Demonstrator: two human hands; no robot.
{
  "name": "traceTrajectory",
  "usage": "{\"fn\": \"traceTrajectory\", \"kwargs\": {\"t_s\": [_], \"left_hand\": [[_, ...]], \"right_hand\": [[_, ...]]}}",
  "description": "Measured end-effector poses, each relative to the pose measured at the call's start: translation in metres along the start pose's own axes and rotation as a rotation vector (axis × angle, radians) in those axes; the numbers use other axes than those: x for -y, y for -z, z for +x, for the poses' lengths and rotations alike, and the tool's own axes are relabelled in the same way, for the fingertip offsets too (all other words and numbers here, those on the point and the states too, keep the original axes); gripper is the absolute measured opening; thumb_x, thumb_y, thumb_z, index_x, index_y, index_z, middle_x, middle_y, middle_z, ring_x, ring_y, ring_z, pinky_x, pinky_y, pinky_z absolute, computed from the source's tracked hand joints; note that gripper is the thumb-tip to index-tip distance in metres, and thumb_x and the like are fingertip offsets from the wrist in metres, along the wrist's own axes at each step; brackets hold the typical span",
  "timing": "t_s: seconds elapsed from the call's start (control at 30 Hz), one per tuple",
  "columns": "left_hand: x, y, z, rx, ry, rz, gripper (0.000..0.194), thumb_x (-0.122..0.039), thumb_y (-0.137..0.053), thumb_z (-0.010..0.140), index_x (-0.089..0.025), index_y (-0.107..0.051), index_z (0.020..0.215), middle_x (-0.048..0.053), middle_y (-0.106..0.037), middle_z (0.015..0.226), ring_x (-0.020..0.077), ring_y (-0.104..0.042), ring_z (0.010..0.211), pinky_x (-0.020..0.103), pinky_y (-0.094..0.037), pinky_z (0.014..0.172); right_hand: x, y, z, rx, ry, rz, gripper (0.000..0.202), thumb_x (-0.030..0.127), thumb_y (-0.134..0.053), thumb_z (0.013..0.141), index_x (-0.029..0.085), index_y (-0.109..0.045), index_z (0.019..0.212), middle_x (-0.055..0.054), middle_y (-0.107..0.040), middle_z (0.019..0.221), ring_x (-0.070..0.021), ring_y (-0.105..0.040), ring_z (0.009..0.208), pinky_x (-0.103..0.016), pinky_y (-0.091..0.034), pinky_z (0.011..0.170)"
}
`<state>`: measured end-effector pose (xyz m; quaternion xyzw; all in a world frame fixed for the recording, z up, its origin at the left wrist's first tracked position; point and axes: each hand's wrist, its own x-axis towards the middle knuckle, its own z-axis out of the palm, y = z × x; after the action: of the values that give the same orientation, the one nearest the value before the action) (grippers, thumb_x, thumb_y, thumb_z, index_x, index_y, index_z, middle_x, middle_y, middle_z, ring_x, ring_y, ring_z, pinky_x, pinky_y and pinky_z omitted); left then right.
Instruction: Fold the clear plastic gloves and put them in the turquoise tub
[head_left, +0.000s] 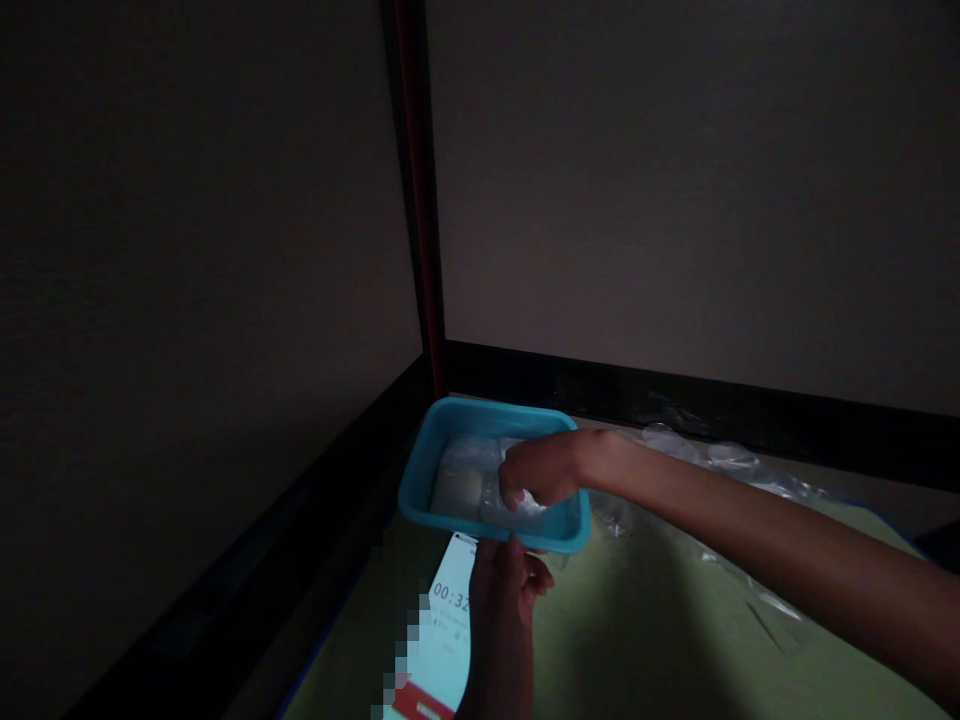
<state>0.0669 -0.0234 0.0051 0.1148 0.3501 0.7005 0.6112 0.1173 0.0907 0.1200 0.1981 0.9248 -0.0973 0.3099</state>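
Dim walls (675, 200) crowd the upper frame; at lower centre is the left hand (511, 570), fingers gripping the near rim of a blue basin (422, 470); the right hand (547, 468) curls its fingers inside, pinching or not I cannot tell; packets (457, 490) already lie within, loose plastic (735, 460) outside at right; green mat (622, 620) gives room lower right

Left hand (516, 570) gripped blue bin (450, 521) at near rim; lit screen (442, 640) beside it showed 00:32. Right hand (547, 468) was inside bin, fingertips at plastic packets (459, 490). Clear plastic (733, 458) lay right, on green mat (600, 640). Dim lighting.
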Motion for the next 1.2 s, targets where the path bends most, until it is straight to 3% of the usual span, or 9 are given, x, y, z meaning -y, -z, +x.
{"fn": "traceTrajectory", "kwargs": {"t_s": [0.3, 0.5, 0.7, 1.0, 1.2], "left_hand": [[0.004, 0.005, 0.005, 0.013, 0.011, -0.011, 0.044, -0.044, -0.085, 0.046, -0.017, -0.06, 0.071, -0.004, -0.06, 0.056, 0.0066, -0.052, 0.042, 0.017, -0.038, 0.044], [0.004, 0.004, 0.002, -0.001, -0.009, -0.032, 0.04, -0.04, -0.085, 0.049, -0.016, -0.06, 0.069, -0.005, -0.059, 0.055, 0.0056, -0.052, 0.043, 0.016, -0.038, 0.045], [0.005, 0.008, 0.006, 0.021, 0.04, -0.024, 0.046, -0.042, -0.085, 0.046, -0.017, -0.057, 0.071, -0.004, -0.06, 0.056, 0.0071, -0.053, 0.043, 0.018, -0.038, 0.045], [0.005, 0.01, 0.006, 0.042, 0.03, -0.022, 0.043, -0.041, -0.084, 0.051, -0.017, -0.055, 0.071, -0.004, -0.059, 0.056, 0.0078, -0.054, 0.044, 0.019, -0.039, 0.047], [0.002, 0.005, 0.004, 0.044, 0.012, -0.012, 0.043, -0.043, -0.083, 0.05, -0.017, -0.057, 0.072, -0.004, -0.061, 0.058, 0.0089, -0.055, 0.045, 0.02, -0.037, 0.046]], "right_hand": [[0.0, -0.005, 0.013, -0.007, -0.015, 0.053, 0.034, -0.004, -0.053, 0.074, 0.011, -0.069, 0.1, -0.008, -0.07, 0.087, -0.0192, -0.063, 0.078, -0.024, -0.042, 0.061], [-0.012, -0.014, 0.015, -0.067, 0.011, 0.123, 0.045, -0.01, -0.052, 0.066, 0.015, -0.069, 0.099, -0.004, -0.07, 0.08, -0.0163, -0.062, 0.071, -0.023, -0.042, 0.059], [-0.017, -0.017, 0.012, -0.102, 0.036, 0.173, 0.044, -0.01, -0.053, 0.065, 0.016, -0.071, 0.095, -0.002, -0.069, 0.074, -0.0145, -0.061, 0.066, -0.022, -0.043, 0.057], [-0.026, -0.005, -0.015, -0.229, -0.012, 0.146, 0.039, -0.006, -0.044, 0.075, 0.009, -0.066, 0.104, -0.011, -0.069, 0.097, -0.019, -0.063, 0.087, -0.026, -0.045, 0.072], [-0.018, -0.014, -0.053, -0.39, -0.085, 0.125, 0.043, -0.008, -0.045, 0.072, 0.012, -0.065, 0.105, -0.011, -0.067, 0.106, -0.0219, -0.062, 0.097, -0.03, -0.046, 0.08]]}}
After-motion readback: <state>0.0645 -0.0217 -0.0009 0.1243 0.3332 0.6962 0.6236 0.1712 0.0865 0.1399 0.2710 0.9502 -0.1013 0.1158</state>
